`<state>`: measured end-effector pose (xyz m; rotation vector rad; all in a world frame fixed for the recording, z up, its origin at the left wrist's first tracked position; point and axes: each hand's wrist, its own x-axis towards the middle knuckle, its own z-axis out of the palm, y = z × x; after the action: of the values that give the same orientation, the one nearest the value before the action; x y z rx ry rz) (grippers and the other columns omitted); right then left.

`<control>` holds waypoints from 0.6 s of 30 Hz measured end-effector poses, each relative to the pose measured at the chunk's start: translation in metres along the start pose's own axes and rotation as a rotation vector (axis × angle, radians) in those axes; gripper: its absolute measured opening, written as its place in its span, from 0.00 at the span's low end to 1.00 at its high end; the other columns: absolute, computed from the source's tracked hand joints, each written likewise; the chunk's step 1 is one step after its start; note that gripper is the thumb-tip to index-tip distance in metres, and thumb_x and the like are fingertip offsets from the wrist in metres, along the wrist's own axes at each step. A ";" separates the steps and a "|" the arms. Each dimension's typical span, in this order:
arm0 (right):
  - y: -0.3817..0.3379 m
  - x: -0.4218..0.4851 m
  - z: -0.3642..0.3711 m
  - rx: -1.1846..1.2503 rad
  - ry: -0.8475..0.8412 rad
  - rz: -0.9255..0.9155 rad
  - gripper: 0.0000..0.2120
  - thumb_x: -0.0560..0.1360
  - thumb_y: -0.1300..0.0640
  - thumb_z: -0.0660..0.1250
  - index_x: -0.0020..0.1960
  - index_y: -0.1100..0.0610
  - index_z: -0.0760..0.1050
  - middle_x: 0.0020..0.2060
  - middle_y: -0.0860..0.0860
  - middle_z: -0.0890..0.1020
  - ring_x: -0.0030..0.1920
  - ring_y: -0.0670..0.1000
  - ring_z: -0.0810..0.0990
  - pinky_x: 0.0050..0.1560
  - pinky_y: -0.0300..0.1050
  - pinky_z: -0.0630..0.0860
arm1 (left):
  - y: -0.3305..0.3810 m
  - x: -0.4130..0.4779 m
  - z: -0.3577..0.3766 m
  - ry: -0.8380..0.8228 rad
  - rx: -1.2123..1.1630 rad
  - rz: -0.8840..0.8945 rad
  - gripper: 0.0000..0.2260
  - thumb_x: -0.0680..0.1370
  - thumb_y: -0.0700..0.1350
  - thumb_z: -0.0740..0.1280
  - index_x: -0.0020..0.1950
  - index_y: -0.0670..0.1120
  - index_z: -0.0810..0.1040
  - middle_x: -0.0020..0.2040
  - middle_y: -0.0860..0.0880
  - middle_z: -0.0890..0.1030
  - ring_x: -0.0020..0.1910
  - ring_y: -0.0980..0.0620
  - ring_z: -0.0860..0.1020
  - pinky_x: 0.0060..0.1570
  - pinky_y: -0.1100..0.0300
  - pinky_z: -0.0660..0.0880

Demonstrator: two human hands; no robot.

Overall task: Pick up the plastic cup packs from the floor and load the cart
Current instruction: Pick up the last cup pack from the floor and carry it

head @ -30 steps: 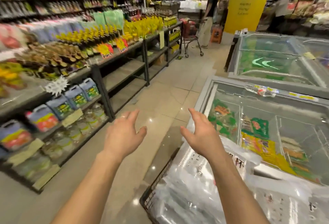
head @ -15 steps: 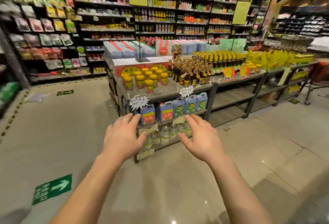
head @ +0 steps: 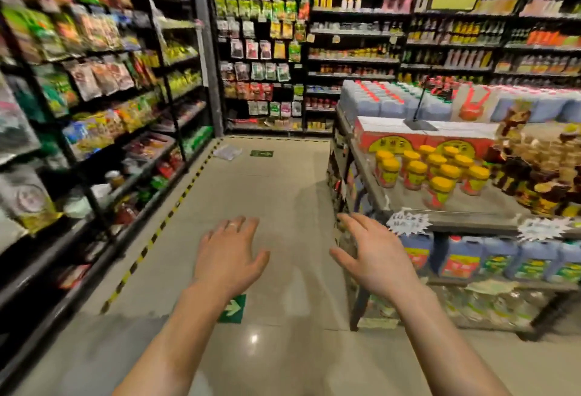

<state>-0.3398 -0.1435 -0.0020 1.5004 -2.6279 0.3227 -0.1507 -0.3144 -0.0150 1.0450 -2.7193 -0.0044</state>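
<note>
Clear plastic pack lies on the floor far down the aisle, well beyond both hands; left hand and right hand spread wide, holding nothing.

Single view: head-worn wide-angle camera, facing forward and slightly down along a shop aisle. Nearest the lens, low centre: left hand and right hand, forearms entering from the bottom edge. The floor runs away ahead. Shelves close on the left, display rack close on the right. Edges bowed and blurred.
</note>
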 end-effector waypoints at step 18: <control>0.052 0.458 0.074 0.130 -0.055 -0.183 0.33 0.76 0.36 0.53 0.78 0.47 0.55 0.76 0.51 0.61 0.75 0.54 0.59 0.73 0.52 0.59 | -0.067 0.395 0.073 0.033 -0.033 -0.182 0.32 0.73 0.63 0.52 0.74 0.51 0.65 0.69 0.51 0.72 0.68 0.48 0.70 0.62 0.50 0.71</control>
<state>-0.6171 -0.5196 0.0060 1.8002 -2.5276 0.4484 -0.4066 -0.6317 -0.0091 1.2675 -2.5761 -0.0620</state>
